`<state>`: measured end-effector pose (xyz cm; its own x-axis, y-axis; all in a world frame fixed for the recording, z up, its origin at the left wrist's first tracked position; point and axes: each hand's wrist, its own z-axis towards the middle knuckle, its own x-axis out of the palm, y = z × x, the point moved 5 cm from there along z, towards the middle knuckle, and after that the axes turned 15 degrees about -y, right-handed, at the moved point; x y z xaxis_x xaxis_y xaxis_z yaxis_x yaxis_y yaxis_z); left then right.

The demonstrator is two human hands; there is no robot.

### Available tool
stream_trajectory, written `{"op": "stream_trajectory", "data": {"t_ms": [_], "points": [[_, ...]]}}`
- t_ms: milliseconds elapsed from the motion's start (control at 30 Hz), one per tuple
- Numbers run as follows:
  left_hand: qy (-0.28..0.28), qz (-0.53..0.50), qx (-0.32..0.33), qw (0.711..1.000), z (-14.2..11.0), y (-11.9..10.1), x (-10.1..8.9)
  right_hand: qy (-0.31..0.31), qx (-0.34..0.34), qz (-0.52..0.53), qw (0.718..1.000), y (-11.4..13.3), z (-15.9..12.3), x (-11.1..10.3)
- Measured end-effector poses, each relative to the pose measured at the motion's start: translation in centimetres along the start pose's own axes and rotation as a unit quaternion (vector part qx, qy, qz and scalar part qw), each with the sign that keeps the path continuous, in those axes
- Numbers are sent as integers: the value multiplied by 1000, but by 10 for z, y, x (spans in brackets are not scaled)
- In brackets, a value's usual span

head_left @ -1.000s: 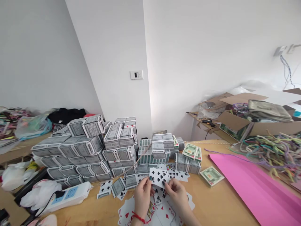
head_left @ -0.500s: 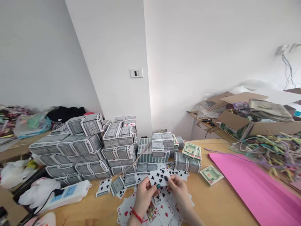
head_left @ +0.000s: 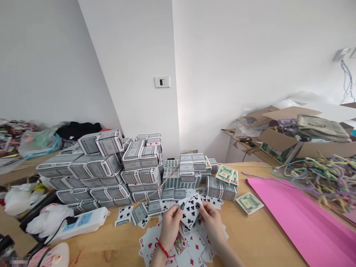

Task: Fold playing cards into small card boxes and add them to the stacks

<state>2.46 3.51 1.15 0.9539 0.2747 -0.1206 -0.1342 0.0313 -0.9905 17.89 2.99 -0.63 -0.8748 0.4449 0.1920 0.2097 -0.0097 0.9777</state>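
Both my hands hold one playing card, a clubs card (head_left: 190, 210), face up just above the wooden table (head_left: 258, 241). My left hand (head_left: 169, 227), with a red thread bracelet at the wrist, pinches its left edge. My right hand (head_left: 211, 224) pinches its right edge. Under my hands lie several loose face-up cards (head_left: 191, 247), hearts, diamonds and clubs. More loose cards (head_left: 130, 217) are scattered to the left. Behind them rise stacks of grey-patterned card boxes (head_left: 108, 174).
A white power strip (head_left: 79, 224) lies at the left. A green card pack (head_left: 249, 203) sits right of my hands, with a pink sheet (head_left: 300, 222) beyond it. Coloured cords (head_left: 319, 178) and open cardboard boxes (head_left: 294, 144) fill the right. Plastic bags (head_left: 50, 220) crowd the left edge.
The clubs card has tilted from lying sideways to a more upright, diagonal hold between my fingers, and my hands have shifted slightly right. The view has tipped down a little.
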Motion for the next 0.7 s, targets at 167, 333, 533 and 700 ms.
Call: {"op": "stream_trajectory", "data": {"t_ms": [167, 333, 533, 700], "points": [[83, -17, -5, 996, -4, -2, 9, -56, -2, -34, 998, 2, -1, -6], [112, -45, -37, 992, -6, -2, 11, -42, -2, -62, 997, 4, -3, -4], [59, -35, -45, 997, 0, 3, 3, 40, -29, 0, 999, 14, -9, 4], [57, -35, -46, 997, 0, 1, 4, 21, -43, -40, 998, 6, -5, 1]]}}
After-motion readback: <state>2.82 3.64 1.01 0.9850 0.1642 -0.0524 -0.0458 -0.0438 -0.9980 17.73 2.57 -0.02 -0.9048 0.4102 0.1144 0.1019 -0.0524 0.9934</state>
